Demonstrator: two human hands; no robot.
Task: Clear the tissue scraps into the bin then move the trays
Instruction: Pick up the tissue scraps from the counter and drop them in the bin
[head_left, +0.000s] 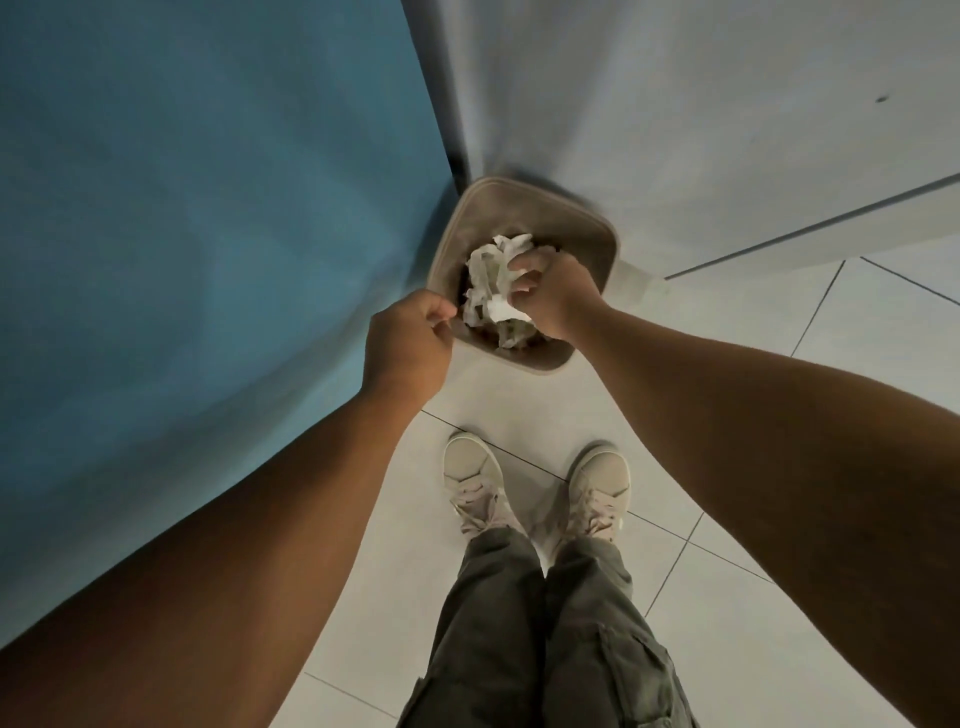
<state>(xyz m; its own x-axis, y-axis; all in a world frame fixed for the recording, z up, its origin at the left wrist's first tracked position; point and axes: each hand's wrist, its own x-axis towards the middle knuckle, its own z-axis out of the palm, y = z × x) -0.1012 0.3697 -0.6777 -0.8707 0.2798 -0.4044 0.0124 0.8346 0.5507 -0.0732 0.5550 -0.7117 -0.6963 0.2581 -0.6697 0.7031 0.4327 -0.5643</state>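
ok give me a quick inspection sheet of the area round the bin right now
surface: pale tiled floor; the bin stands on it.
job's things: beige bin, open-topped; tissue scraps in a wad over its mouth; trays not in view.
clutter: nothing seen.
hands: right hand grips the tissue scraps above the bin; left hand curled at the bin's near rim, cannot tell if it holds anything.
cables: nothing seen.
surroundings: blue panel left of the bin, white wall behind it; the person's pale shoes and olive trousers below.
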